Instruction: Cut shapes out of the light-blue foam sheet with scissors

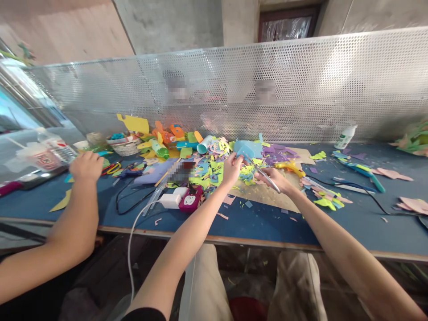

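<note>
My left hand (233, 168) pinches a piece of light-blue paper (248, 150) above the pile of scraps. In my right hand (274, 179) is a slim silver metal tool (270, 179), slanting up and left; its upper end meets the paper. Whether it is a cutter, tweezers or scissors I cannot tell. Yellow-green paper scraps (216, 171) spread under and beside my left hand. Purple scraps (276, 154) lie behind my right hand, and a yellow tool (290, 167) is just beyond it.
A co-worker's arm (80, 200) rests at the left. Before me are a magenta power cube (190, 200) with white adapters (171, 200) and cables. A basket (125, 146), green bottle (159, 149), white glue bottle (346, 136) and plastic cup (45, 156) stand near the perforated metal screen (317, 98).
</note>
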A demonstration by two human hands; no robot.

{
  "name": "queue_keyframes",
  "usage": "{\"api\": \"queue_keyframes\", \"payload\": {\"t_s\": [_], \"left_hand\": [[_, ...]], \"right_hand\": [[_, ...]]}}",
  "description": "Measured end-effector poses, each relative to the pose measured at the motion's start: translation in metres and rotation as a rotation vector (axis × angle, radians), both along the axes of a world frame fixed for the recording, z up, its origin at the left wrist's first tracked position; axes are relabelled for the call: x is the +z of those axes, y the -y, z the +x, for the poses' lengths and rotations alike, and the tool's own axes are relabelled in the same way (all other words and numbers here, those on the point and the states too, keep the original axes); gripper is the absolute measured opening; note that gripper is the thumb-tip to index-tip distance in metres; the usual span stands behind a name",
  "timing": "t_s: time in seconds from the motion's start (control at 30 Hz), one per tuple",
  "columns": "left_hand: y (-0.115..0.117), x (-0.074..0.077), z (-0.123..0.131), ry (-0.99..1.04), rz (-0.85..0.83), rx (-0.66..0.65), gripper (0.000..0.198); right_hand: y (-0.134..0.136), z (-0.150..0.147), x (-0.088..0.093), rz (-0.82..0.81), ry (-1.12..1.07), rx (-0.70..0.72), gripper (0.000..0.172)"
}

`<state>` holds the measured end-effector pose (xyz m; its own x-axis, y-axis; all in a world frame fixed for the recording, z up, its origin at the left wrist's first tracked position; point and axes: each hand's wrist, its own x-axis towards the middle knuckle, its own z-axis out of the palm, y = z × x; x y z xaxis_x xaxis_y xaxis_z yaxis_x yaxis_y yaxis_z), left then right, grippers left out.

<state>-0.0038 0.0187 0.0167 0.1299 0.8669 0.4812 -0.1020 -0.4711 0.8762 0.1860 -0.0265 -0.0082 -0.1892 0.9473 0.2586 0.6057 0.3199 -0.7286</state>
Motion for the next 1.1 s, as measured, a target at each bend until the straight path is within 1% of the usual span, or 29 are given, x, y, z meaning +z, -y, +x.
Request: {"api": "queue_keyframes", "payload": {"t_s": [0.1, 0.33, 0.5, 0.77, 0.9, 1.1], "left_hand": [[0.005, 0.002, 0.0, -0.046, -0.001, -0.016, 0.023], [0.01, 0.006, -0.002, -0.126, 0.022, -0.013, 0.024], [0.01, 0.007, -0.004, -0.145, 0.03, -0.028, 0.028], [0.009, 0.007, -0.005, -0.151, 0.039, -0.023, 0.027], [0.011, 0.008, -0.005, -0.162, 0.051, -0.025, 0.028], [0.011, 0.009, -0.005, -0.18, 0.05, 0.005, 0.027]], "right_hand": [[0.003, -0.001, 0.003, -0.061, -0.041, 0.061, 0.051], [0.003, 0.003, 0.004, -0.119, -0.053, 0.131, 0.05], [0.005, 0.003, 0.006, -0.114, -0.078, 0.161, 0.049], [0.009, 0.001, 0.007, -0.158, -0.086, 0.143, 0.052], [0.007, 0.002, 0.004, -0.166, -0.095, 0.124, 0.053], [0.005, 0.005, 0.001, -0.174, -0.085, 0.093, 0.053]]}}
